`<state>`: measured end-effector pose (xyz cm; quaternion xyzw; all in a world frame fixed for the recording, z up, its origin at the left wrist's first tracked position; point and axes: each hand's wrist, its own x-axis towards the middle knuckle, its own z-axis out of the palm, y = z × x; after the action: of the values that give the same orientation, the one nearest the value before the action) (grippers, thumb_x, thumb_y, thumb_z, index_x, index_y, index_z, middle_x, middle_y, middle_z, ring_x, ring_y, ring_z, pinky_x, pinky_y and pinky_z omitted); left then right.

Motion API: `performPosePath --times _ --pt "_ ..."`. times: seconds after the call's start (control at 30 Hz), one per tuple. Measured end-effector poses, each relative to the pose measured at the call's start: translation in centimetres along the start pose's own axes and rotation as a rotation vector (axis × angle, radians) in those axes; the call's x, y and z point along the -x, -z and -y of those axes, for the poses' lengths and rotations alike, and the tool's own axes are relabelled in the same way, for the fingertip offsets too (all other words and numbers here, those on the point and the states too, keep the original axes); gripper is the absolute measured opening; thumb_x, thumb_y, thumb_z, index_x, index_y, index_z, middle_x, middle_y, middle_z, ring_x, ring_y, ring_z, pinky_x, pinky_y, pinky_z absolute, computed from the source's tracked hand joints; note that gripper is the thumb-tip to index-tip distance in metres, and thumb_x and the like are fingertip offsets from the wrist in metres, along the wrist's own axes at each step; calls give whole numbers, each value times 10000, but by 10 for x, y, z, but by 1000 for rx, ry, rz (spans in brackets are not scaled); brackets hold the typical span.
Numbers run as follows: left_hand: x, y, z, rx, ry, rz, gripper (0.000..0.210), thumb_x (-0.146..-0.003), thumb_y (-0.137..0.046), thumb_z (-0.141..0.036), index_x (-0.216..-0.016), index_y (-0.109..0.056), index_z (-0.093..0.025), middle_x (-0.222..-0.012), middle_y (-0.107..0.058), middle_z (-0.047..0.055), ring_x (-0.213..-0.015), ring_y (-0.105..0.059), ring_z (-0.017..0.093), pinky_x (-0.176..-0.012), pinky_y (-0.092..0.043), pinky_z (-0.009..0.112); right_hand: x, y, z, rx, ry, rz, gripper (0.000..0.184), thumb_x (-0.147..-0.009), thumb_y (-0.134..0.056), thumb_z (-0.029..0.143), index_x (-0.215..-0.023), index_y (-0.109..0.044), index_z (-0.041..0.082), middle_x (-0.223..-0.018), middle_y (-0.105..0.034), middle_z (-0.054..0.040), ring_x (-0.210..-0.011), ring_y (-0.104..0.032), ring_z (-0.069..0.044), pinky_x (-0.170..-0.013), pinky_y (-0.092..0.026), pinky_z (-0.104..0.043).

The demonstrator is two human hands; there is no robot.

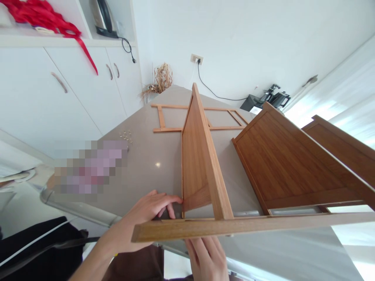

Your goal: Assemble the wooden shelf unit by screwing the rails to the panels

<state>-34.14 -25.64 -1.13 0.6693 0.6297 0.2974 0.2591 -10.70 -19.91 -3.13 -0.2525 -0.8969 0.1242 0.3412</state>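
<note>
A long wooden rail (pixel 175 229) crosses in front of me, joined at a corner to an upright wooden panel (pixel 195 156) with a lighter frame. My left hand (pixel 152 208) reaches behind the rail, fingers apart, the index fingertip touching the panel's lower edge near the joint. Below the rail, my right hand (pixel 208 257) is closed, with its fingers together against the rail's near side; the fingertips and thumb are hidden. Two darker wooden panels, one nearer (pixel 293 164) and one farther (pixel 345 144), stand to the right along the same rail.
A ladder-like wooden frame (pixel 168 129) lies flat on the grey table (pixel 140 156). Small metal pieces (pixel 125 136) sit at the left beside a blurred patch. Behind are dried stalks (pixel 163 76), a black appliance (pixel 250 103) and white cabinets (pixel 79 78) holding a kettle (pixel 102 19).
</note>
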Motion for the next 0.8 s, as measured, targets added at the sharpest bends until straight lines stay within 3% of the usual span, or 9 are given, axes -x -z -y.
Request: performPosePath --times 0.1,0.2,0.27,0.33,0.4,0.5,0.63,0.8 --pt "2 1 -11 -18 56 -4 397 -913 -610 -344 -1303 -563 -288 -1045 -712 -9 -857 -641 172 -943 -484 355 0 4 2 -64 8 -40 164 -949 -599 132 -1066 -690 202 -894 -720 -64 -785 -696 -184 -717 -568 -290" --pt "4 1 -14 -102 49 -42 312 -942 -570 -416 -1221 -628 -286 -1192 -703 17 -1104 -633 228 -1096 -407 416 7 9 3 -78 -42 -40 169 -955 -611 156 -1098 -684 209 -929 -724 -67 -780 -691 -188 -724 -574 -308" --pt "6 1 -14 -130 56 -16 243 -959 -540 -431 -1096 -677 -285 -1134 -720 2 -1167 -608 236 -1139 -359 425 12 13 5 -97 -78 -32 179 -962 -610 172 -1123 -674 216 -936 -725 -64 -786 -688 -189 -733 -575 -312" --pt "6 2 -15 -106 102 36 231 -963 -528 -440 -1014 -683 -278 -975 -728 -21 -1060 -643 203 -1074 -412 363 15 18 6 -135 -117 -8 186 -978 -592 192 -1146 -665 223 -914 -719 -55 -770 -684 -179 -722 -571 -294" --pt "5 3 -18 -72 179 63 248 -959 -525 -463 -1001 -663 -260 -858 -690 -33 -881 -654 162 -907 -479 285 17 22 7 -175 -171 30 178 -998 -566 229 -1148 -663 235 -875 -703 -38 -733 -677 -161 -704 -568 -264" --pt "1 8 -24 -47 262 95 270 -947 -533 -491 -960 -632 -240 -785 -612 -40 -748 -606 134 -741 -460 247 16 29 8 -213 -255 80 188 -1025 -510 287 -1099 -677 245 -822 -679 -20 -666 -656 -140 -684 -564 -235" --pt "-2 14 -30 -31 258 113 237 -928 -564 -463 -942 -618 -232 -785 -588 -38 -733 -563 131 -724 -426 245 11 35 12 -252 -296 102 246 -1043 -449 307 -1020 -684 238 -771 -661 -11 -617 -627 -125 -631 -537 -213" --pt "-1 11 -25 24 198 81 259 -926 -575 -456 -1027 -625 -223 -915 -662 -6 -777 -544 137 -739 -440 244 9 37 16 -281 -318 55 190 -1020 -505 315 -971 -671 234 -750 -650 7 -614 -619 -117 -612 -526 -201"
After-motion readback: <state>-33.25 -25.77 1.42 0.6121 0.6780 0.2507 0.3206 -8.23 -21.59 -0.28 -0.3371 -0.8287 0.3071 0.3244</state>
